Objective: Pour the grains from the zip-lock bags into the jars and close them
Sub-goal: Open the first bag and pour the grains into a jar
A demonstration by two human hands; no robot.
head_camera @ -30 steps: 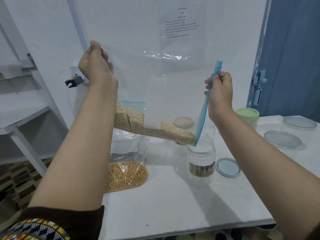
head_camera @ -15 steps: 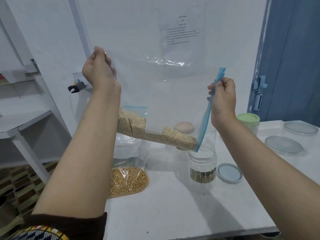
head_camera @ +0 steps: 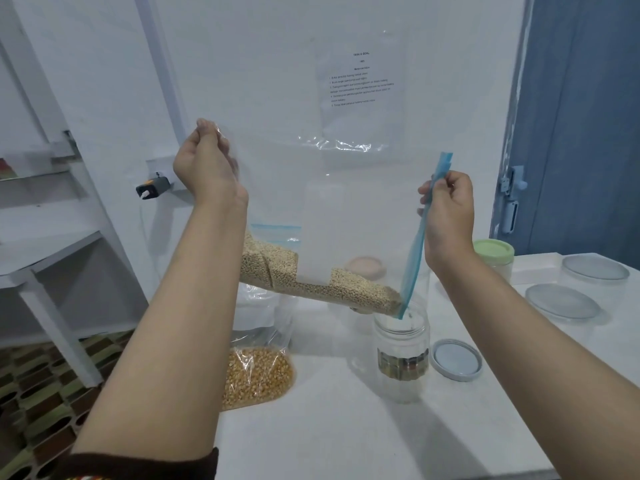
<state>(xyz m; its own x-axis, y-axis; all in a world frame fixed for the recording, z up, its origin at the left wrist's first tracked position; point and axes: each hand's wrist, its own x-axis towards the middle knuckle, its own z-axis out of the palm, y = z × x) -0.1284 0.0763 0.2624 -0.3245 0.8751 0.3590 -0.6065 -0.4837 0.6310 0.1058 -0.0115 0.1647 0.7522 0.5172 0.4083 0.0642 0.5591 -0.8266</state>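
A large clear zip-lock bag (head_camera: pixel 332 202) hangs tilted above the table, its pale beige grains (head_camera: pixel 322 285) gathered along the lower edge. My left hand (head_camera: pixel 204 164) pinches the bag's raised far corner. My right hand (head_camera: pixel 446 206) grips the blue zip strip (head_camera: pixel 420 237), whose lower end sits at the mouth of an open clear jar (head_camera: pixel 401 348) with a label band. The jar's grey lid (head_camera: pixel 456 359) lies flat on the table just to its right. A second bag of yellow corn kernels (head_camera: pixel 256 375) lies on the table's left side.
A green-lidded jar (head_camera: pixel 493 252) and a peach-lidded jar (head_camera: pixel 365 266) stand at the back. Two clear grey lids (head_camera: pixel 562 301) (head_camera: pixel 595 266) lie on the white table (head_camera: pixel 346 427) at right. A white shelf (head_camera: pixel 52 251) stands left; a blue door (head_camera: pixel 581 116) is at right.
The view has shifted slightly, so hands, bag and jar appear a little lower. The bag stays tilted toward the jar, with the grains lying nearer the zip end.
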